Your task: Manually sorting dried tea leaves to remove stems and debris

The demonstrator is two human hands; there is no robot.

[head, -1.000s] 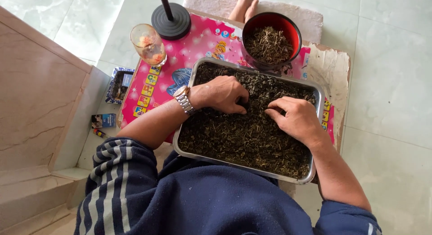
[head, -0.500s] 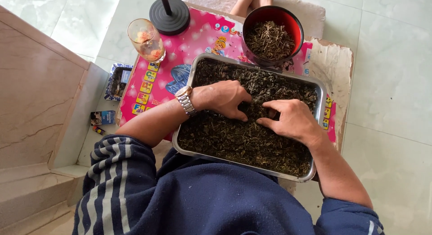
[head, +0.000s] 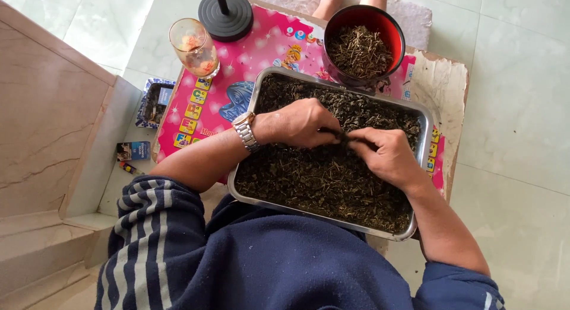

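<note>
Between the fingertips of both hands, just above the middle of the steel tray, a dark sprig of dried leaf is pinched. The left hand has thumb and forefinger closed on one end; the right hand has its fingers drawn together on the other end, so the two sets of fingertips nearly touch. Whether the sprig is one stem or a small clump cannot be told.

Judging from the grip, the brittle stem could snap or crumble if pulled too hard, dropping fragments back among the loose leaves under the fingers. A quick sweep of the right forearm, which lies over the tray's near right corner, could push leaves over the low rim onto the pink mat. The red bowl of picked stalks stands just beyond the fingertips, touching the tray's far edge, and a careless reach might tip it. The stemmed glass, well to the left of the left wrist, seems safer.

The tray's contents look dry, dark green-brown, curled and twiggy, spread in an even, shallow layer.
</note>
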